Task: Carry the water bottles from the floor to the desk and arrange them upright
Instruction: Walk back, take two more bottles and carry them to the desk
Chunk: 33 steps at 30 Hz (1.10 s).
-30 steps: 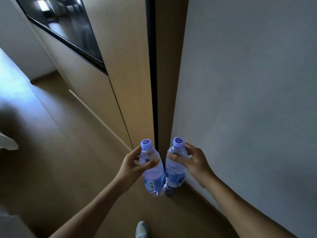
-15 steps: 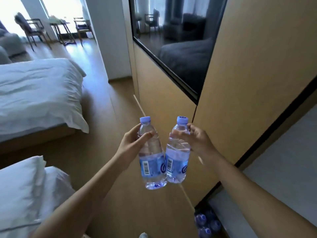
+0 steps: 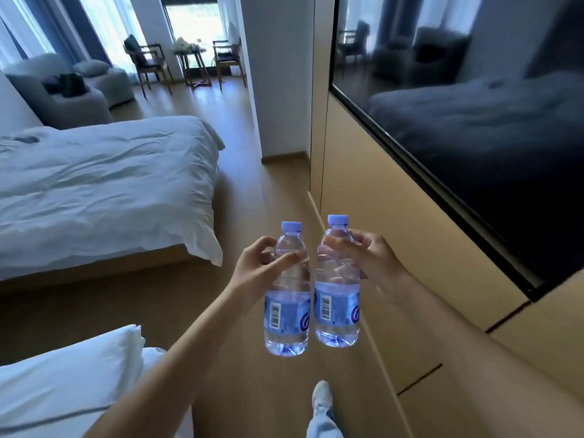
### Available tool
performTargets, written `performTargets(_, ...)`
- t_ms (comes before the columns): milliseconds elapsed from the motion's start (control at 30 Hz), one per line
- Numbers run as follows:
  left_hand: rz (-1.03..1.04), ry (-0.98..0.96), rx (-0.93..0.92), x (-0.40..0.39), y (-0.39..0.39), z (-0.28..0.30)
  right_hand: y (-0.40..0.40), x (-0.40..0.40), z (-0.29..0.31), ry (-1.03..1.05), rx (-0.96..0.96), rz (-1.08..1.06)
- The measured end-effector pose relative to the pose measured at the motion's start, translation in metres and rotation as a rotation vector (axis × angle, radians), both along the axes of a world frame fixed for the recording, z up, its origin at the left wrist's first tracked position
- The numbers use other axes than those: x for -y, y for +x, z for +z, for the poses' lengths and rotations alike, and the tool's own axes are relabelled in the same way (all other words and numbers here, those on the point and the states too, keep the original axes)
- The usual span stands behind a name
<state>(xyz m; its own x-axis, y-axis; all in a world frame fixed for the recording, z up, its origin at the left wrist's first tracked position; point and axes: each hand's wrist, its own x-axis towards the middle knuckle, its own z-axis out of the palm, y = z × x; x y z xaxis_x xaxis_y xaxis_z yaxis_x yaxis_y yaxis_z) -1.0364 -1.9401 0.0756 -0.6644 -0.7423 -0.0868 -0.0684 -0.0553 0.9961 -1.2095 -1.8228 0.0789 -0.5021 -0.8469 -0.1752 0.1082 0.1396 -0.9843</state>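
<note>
Your left hand (image 3: 257, 268) and right hand (image 3: 366, 259) each grip a clear blue-capped plastic water bottle (image 3: 287, 298) (image 3: 337, 289) by its shoulder, upright at lower centre; probably for transit.

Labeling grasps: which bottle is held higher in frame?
The right hand's bottle: its cap sits above the cap of the left hand's bottle.

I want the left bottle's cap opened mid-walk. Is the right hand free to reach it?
Probably not: the right hand already grips its own bottle. The left bottle's cap is close and uncovered, but no fingers are free.
</note>
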Motion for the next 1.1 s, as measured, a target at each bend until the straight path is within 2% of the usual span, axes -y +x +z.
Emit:
performTargets(367, 0.104, -0.056, 0.044, 0.236, -0.143, -0.014, -0.152, 0.259, -0.004, 0.004, -0.018, 0.098)
performTargets(500, 0.179, -0.023, 0.018, 0.326, -0.186, -0.017, -0.201, 0.354, -0.003, -0.016, -0.002, 0.121)
performTargets(800, 0.198, 0.011, -0.015, 0.581, -0.286, -0.033, -0.303, 0.607, -0.040, 0.007, 0.015, 0.146)
performTargets(1100, 0.217, 0.020, -0.013, 0.823, -0.381, -0.017, -0.399, 0.843, -0.020, -0.013, -0.007, 0.141)
